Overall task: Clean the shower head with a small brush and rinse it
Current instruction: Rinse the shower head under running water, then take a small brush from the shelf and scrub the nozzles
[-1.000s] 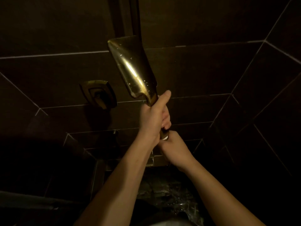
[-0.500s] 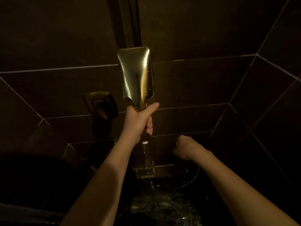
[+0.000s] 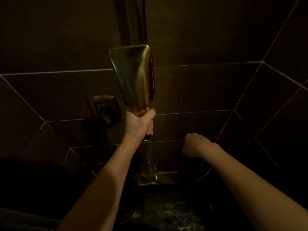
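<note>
While our left hand (image 3: 139, 126) is wrapped tight around the handle of the brass shower head (image 3: 134, 77), we hold it upright against the dark tiled wall (image 3: 200, 90), its broad back toward us and speckled with droplets, just in front of the vertical riser pipe (image 3: 141, 20). A thin stream of water (image 3: 150, 157) falls from below the grip toward the wet floor (image 3: 160, 212). Our right hand (image 3: 193, 145) hangs apart and lower, turned away from us — its fingers seem curled in, but we cannot tell whether they hold anything, and no small brush is visible. The wall control (image 3: 104, 110) sits just left of the grip. Judging by the wet metal, the main risk is slippage: a slick handle held one-handed could twist or drop onto the tile. The nozzle face is also hidden from us, so we could easily miss residue there — turning it toward us would help.
</note>
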A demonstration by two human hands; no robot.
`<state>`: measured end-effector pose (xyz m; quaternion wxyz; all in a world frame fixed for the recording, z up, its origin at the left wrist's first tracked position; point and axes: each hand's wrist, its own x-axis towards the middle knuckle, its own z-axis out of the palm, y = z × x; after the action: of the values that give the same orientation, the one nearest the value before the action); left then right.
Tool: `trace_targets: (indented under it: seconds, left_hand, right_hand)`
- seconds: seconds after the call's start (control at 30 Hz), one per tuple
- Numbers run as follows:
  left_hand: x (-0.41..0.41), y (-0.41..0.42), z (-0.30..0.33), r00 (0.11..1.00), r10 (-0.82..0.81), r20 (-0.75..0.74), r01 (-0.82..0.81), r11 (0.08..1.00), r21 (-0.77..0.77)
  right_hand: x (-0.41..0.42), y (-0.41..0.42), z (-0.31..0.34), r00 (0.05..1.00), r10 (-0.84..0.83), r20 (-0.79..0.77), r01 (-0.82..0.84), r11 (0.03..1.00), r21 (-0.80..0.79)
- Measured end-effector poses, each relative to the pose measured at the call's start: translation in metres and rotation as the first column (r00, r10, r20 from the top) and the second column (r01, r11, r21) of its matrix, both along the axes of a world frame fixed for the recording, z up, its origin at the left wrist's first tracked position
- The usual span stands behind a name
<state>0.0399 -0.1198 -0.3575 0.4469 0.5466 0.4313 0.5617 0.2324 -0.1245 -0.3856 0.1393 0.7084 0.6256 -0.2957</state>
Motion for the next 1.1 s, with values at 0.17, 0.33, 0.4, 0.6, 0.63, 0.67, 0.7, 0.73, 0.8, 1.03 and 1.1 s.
trace_targets:
  seconds: [0.17, 0.33, 0.4, 0.6, 0.63, 0.67, 0.7, 0.73, 0.8, 1.03, 1.1]
  left_hand:
    - [0.005, 0.005, 0.023, 0.998, -0.069, 0.004, 0.068, 0.997, 0.024]
    - [0.006, 0.012, 0.082, 0.989, -0.146, 0.004, 0.145, 0.987, 0.066]
    - [0.006, 0.018, 0.105, 0.988, -0.149, 0.037, 0.145, 0.984, 0.101]
    - [0.011, 0.053, 0.179, 0.990, -0.135, 0.039, 0.128, 0.980, 0.153]
    - [0.011, 0.058, 0.192, 0.992, -0.125, 0.022, 0.120, 0.978, 0.173]
    - [0.012, 0.063, 0.206, 0.992, -0.124, 0.015, 0.119, 0.973, 0.198]
    - [0.012, 0.067, 0.219, 0.992, -0.127, 0.018, 0.120, 0.968, 0.219]
    - [0.011, 0.071, 0.233, 0.992, -0.126, 0.025, 0.117, 0.965, 0.234]
    - [0.009, 0.080, 0.258, 0.994, -0.109, 0.020, 0.100, 0.960, 0.262]
    - [-0.003, 0.106, 0.325, 1.000, -0.015, -0.003, 0.015, 0.923, 0.384]
    - [-0.004, 0.114, 0.341, 1.000, -0.004, -0.005, 0.005, 0.919, 0.393]
  right_hand:
    - [0.001, 0.007, 0.021, 0.976, -0.049, -0.213, 0.095, 0.972, 0.216]
    - [0.007, 0.029, 0.088, 0.793, -0.087, -0.603, 0.353, 0.873, 0.337]
    - [0.013, 0.036, 0.123, 0.700, -0.029, -0.714, 0.419, 0.826, 0.377]
    - [0.019, 0.062, 0.228, 0.470, 0.172, -0.866, 0.508, 0.750, 0.424]
    - [0.017, 0.066, 0.245, 0.458, 0.195, -0.868, 0.515, 0.738, 0.437]
    - [0.015, 0.071, 0.260, 0.436, 0.219, -0.873, 0.520, 0.731, 0.443]
    - [0.014, 0.077, 0.275, 0.410, 0.243, -0.879, 0.520, 0.730, 0.444]
    - [0.012, 0.082, 0.289, 0.389, 0.262, -0.883, 0.515, 0.733, 0.444]
    - [0.009, 0.092, 0.317, 0.379, 0.288, -0.879, 0.484, 0.748, 0.454]
    - [0.004, 0.121, 0.402, 0.411, 0.379, -0.829, 0.452, 0.705, 0.546]
    - [0.002, 0.129, 0.422, 0.400, 0.395, -0.827, 0.471, 0.685, 0.556]
